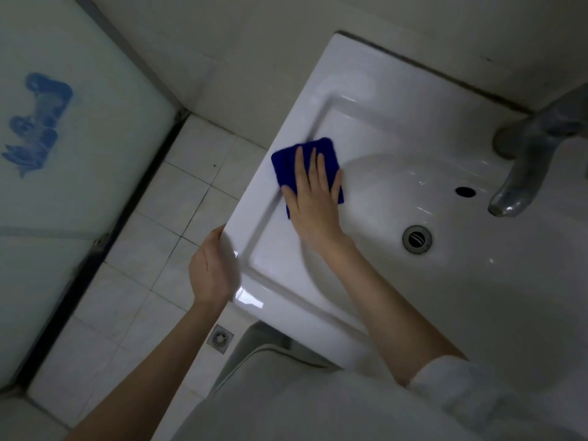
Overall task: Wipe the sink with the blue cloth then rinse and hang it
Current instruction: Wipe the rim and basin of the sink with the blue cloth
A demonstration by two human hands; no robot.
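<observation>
Two hands, right hand [313, 198] spread flat on blue cloth [286, 163], left hand [211, 265] gripping sink [318, 90] edge, tap [525, 160] nr basin.

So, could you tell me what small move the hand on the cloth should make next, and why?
Probably slide the blue cloth from the flat ledge down into the basin. The right hand presses it flat at the sink's left ledge, the left hand steadies the rim, and the bowl around the drain looks unwiped.

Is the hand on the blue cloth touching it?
Touching. The head view shows the right hand lying flat on the cloth, fingers spread over it, pressing it onto the sink ledge.
</observation>
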